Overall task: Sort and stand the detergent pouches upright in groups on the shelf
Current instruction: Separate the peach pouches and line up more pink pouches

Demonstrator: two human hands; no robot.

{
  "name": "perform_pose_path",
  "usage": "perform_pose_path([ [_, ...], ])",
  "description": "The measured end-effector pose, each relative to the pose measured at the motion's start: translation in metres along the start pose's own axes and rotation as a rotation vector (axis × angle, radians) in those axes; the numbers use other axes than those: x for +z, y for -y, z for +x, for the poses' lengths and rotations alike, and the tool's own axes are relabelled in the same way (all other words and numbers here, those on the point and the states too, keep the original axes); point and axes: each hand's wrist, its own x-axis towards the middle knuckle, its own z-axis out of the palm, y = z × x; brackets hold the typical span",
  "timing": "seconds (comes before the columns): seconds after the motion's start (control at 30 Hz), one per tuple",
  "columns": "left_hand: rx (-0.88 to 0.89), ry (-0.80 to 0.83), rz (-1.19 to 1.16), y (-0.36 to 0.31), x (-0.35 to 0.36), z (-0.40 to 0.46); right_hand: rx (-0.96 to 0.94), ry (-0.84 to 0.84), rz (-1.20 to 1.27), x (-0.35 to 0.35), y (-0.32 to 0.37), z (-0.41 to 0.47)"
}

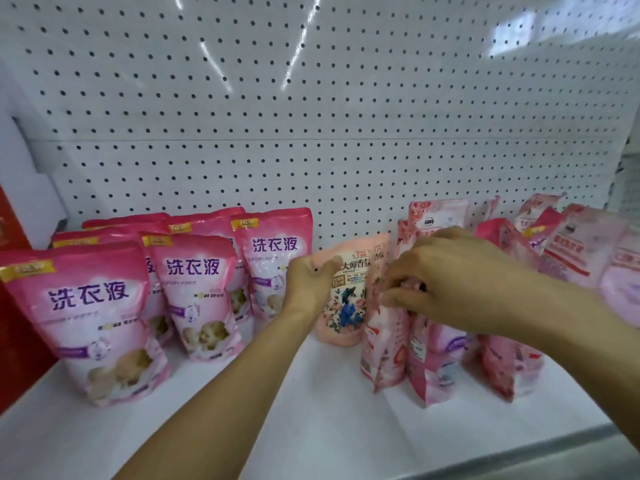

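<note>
We had both hands on the middle of the white shelf (311,403). Our left hand (308,285) pinched the top left corner of the peach floral pouch (346,299), which stood upright near the pegboard back wall (311,98), just right of the magenta group. Our right hand (446,278) curled its fingers over the top of a pale pink pouch (384,348) standing just in front and to the right of the peach one; the blur kept us from seeing exactly how the fingertips closed.

To do this step well, we judged we should seat each pouch flat on its base and press the like ones side by side before letting go (soft pouches slump readily).

To the left, the magenta pouches (194,292) already stood in tidy rows. To the right, more pink pouches (512,362) stood close together, and behind them a looser cluster of leaning pouches (575,247) crowded the back corner, likely to tip into any space we opened.
</note>
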Motion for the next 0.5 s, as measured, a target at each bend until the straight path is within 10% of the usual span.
perform_pose_path([
  [0.2, -0.002, -0.087, -0.045, -0.002, -0.091, -0.058, -0.1, -0.361, -0.166, 0.022, 0.024, -0.001],
  [0.3, 0.011, -0.093, -0.058, -0.005, -0.134, -0.085, -0.216, -0.642, 0.247, 0.05, 0.057, -0.008],
  [0.5, 0.017, -0.067, -0.078, -0.008, -0.18, -0.121, 0.222, -0.194, 1.256, 0.106, 0.119, -0.007],
])
